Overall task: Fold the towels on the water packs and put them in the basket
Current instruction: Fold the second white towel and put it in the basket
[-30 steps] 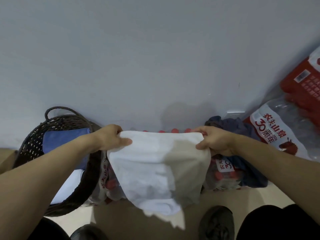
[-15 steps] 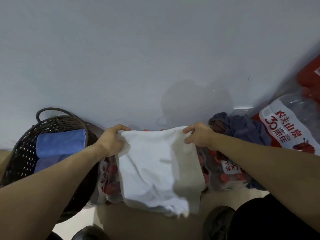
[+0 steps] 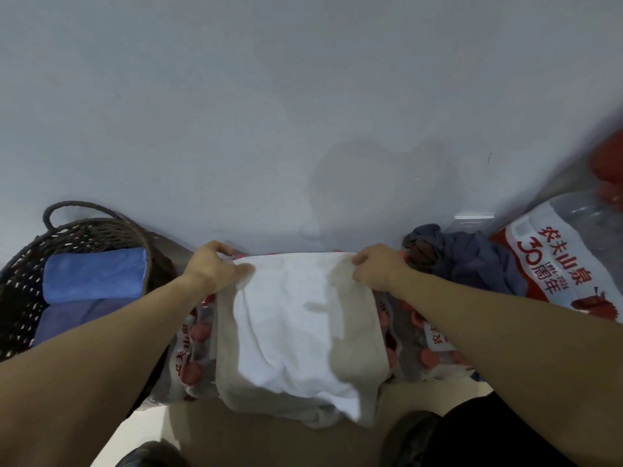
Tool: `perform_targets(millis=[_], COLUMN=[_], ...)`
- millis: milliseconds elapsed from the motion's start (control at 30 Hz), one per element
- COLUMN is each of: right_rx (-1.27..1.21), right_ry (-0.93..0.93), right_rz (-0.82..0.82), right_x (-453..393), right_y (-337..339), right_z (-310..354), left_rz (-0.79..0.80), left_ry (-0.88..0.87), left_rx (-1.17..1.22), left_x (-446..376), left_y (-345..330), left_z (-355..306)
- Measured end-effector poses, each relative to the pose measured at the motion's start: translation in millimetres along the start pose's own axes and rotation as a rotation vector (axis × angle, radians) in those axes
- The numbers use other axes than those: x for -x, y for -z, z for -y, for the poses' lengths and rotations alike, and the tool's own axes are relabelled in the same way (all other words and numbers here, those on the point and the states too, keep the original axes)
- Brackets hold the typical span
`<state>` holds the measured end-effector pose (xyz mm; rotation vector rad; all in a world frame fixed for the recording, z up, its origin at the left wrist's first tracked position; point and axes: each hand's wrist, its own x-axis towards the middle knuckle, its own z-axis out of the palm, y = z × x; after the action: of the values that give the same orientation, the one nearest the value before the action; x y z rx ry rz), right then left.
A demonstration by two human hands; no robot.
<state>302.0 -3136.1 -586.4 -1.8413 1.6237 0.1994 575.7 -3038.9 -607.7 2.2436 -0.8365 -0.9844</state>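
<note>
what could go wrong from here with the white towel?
1. The white towel overhangs the near edge of the water pack, its hem drooping toward the floor; it might slide off or pick up dirt.
2. The left hand and right hand pinch only the far corners, and the cloth between is wrinkled, so the fold may come out uneven.
3. The dark towels lie close by the right hand and could snag.

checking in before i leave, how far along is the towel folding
Done: a folded blue towel lies in the basket. In hand: the left hand and right hand grip the far corners of the white towel spread over the water packs. Left: folding it, plus the crumpled dark towels.
</note>
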Motion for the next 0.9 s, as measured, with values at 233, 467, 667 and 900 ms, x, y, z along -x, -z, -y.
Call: perform_targets(millis=[233, 467, 667, 900], right_rx=[0.003, 0.212, 0.221, 0.190], right_ry=[0.071, 0.080, -0.029, -0.028], right_rz=[-0.083, 0.086, 0.119, 0.092], right_x=[-5.4, 2.3, 10.4, 28.7], right_y=[-2.9, -4.5, -0.6, 20.0], right_z=[-1.7, 5.3, 5.2, 6.2], left_rz=[-0.240, -0.293, -0.323, -0.392], left_ry=[-0.053, -0.259, -0.352, -0.229], left_rx=[0.126, -0.086, -0.210, -0.118], left_x=[-17.8, -16.7, 2.4, 103.1], left_y=[1.0, -3.6, 9.3, 0.2], left_z=[12.7, 20.0, 13.5, 39.1])
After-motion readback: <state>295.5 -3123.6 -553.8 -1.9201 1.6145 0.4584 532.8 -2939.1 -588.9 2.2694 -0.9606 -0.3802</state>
